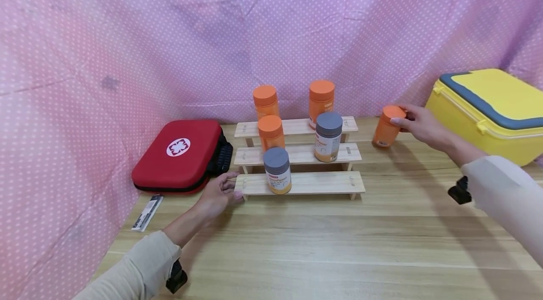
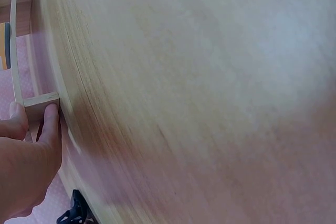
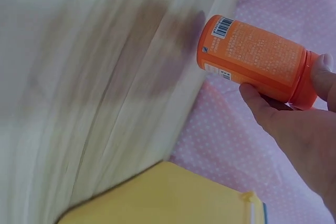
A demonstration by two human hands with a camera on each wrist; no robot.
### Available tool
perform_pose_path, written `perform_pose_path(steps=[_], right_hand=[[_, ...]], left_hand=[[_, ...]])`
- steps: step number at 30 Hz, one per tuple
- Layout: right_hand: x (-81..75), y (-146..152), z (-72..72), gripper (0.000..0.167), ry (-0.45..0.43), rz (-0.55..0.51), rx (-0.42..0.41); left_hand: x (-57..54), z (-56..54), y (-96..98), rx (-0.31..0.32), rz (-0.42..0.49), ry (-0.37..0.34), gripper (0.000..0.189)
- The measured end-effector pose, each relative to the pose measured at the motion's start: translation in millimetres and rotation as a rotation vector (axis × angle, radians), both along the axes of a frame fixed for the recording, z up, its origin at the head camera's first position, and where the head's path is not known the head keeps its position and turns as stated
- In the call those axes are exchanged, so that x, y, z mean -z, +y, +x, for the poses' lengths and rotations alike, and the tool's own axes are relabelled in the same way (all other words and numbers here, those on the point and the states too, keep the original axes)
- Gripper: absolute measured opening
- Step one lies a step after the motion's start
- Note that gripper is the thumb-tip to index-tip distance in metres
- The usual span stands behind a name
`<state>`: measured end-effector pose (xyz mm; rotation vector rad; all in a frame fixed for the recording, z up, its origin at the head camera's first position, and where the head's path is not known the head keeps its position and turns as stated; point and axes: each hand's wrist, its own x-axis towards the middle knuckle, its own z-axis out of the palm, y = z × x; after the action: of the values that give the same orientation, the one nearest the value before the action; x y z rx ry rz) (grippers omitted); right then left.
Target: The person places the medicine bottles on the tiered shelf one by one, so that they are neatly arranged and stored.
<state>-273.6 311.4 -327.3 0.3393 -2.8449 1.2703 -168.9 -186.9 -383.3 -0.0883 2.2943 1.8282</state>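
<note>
At the right, my right hand [image 1: 425, 128] grips an orange jar [image 1: 385, 131] around its orange lid. The jar leans a little, its base close over the table, and its printed label and barcode face the right wrist view. My left hand [image 1: 217, 196] holds the left end of the lowest step of a three-step wooden rack [image 1: 324, 183]; in the left wrist view, thumb and fingers pinch the step's support [image 2: 42, 104]. Two orange jars stand on the top step. The middle step carries another orange jar [image 1: 271, 131] and a grey-lidded jar [image 1: 328, 137]. A second grey-lidded jar [image 1: 277, 171] stands on the lowest step.
A red first-aid case [image 1: 182, 154] lies left of the rack, with a small flat packet [image 1: 147, 212] in front of it. On the right sits a yellow box [image 1: 479, 123] with a grey-edged lid, close behind my right hand. A pink dotted cloth [image 1: 271, 31] hangs along the back.
</note>
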Motion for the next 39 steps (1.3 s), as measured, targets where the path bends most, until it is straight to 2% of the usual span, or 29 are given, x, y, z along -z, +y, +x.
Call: perform_pose_path(steps=[8,13,19,23,28,34,39], right_hand=[[-10.2,10.3,45.3,0.043,0.056,0.041,-0.039],[-15.1,9.5,68.1,0.041,0.1,0.024,-0.055],[-20.4,10.1,91.7,0.051,0.06,0.059,-0.048],[-23.7,10.3,102.8,0.053,0.052,0.045,-0.069],[-28.2,3.4,115.2,0.053,0.1,0.008,-0.135],[-29.9,-22.6,127.9,0.049,0.169,-0.022,-0.206],[-34.7,-52.8,135.1,0.049,0.121,-0.061,-0.266]], left_hand=[[0.9,-1.4,-1.2,0.014,0.01,-0.007,0.058],[1.9,-2.0,-1.6,0.012,0.013,0.0,0.058],[2.5,-0.8,-1.6,0.016,0.009,0.008,0.057],[1.6,-0.3,-1.5,0.015,0.012,0.006,0.058],[1.1,-0.5,-1.8,0.014,0.025,0.007,0.057],[0.5,0.1,-2.2,0.018,0.015,0.012,0.056],[0.4,0.9,-2.1,0.031,0.02,0.024,0.057]])
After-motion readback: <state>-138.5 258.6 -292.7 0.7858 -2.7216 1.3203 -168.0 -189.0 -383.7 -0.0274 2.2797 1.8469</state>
